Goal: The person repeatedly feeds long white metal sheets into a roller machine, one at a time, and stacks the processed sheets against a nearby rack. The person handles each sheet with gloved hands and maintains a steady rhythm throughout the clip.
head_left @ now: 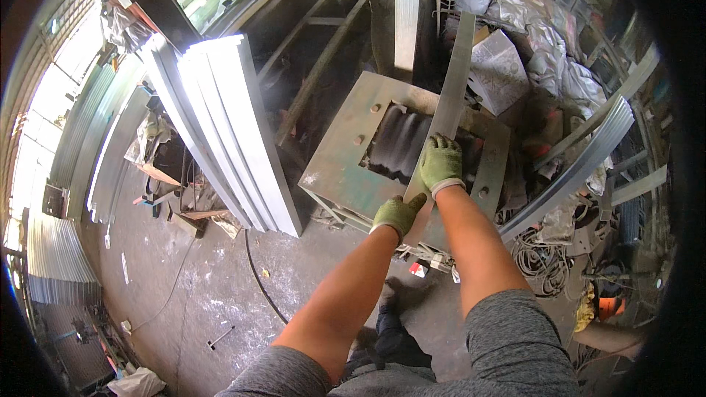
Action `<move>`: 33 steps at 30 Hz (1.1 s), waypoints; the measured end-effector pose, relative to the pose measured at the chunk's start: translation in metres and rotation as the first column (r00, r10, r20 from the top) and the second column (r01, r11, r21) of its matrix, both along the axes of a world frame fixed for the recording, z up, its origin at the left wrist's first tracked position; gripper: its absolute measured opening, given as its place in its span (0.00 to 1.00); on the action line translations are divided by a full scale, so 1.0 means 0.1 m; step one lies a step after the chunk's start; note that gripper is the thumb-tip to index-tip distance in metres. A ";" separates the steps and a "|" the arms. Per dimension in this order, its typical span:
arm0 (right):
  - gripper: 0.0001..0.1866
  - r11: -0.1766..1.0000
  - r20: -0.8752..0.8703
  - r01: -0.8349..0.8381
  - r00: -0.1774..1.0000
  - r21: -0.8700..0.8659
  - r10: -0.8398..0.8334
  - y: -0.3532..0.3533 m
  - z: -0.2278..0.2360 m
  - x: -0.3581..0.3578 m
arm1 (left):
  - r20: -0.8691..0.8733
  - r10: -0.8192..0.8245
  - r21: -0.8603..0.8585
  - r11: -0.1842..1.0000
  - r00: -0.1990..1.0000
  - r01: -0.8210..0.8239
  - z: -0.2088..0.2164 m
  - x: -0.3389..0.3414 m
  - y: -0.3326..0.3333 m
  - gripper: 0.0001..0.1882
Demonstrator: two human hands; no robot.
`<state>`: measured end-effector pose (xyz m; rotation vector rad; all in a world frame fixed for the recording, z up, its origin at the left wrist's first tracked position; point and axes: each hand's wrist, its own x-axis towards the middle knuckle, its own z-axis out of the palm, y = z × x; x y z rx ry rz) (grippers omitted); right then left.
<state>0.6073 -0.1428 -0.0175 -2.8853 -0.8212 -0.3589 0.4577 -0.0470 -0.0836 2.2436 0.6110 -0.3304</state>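
Note:
A long flat metal bar (454,77) lies across the top of a worn metal machine (334,143). Dark ridged rollers or brushes (401,140) show through the opening in the machine's top, partly under the bar. My left hand (398,215), in a green work glove, is closed on the bar's near end at the machine's front edge. Further up the bar, my right hand (441,162), gloved the same way, lies over it with fingers curled onto the metal. Its thumb side and the bar's underside are hidden.
Bright metal profiles (232,125) stand upright to the left. More long profiles (588,154) lean at the right, above coiled cables (540,265). Crumpled plastic and a printed bag (500,70) are piled behind. A black cable (254,268) crosses the floor. Another person's forearm (607,340) shows at lower right.

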 end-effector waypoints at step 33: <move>0.11 0.884 0.009 -0.447 0.893 0.135 0.450 -0.07 -0.19 -1.65 | -0.228 0.279 -0.213 0.921 0.933 -0.328 0.31 -3.29 -0.36 0.41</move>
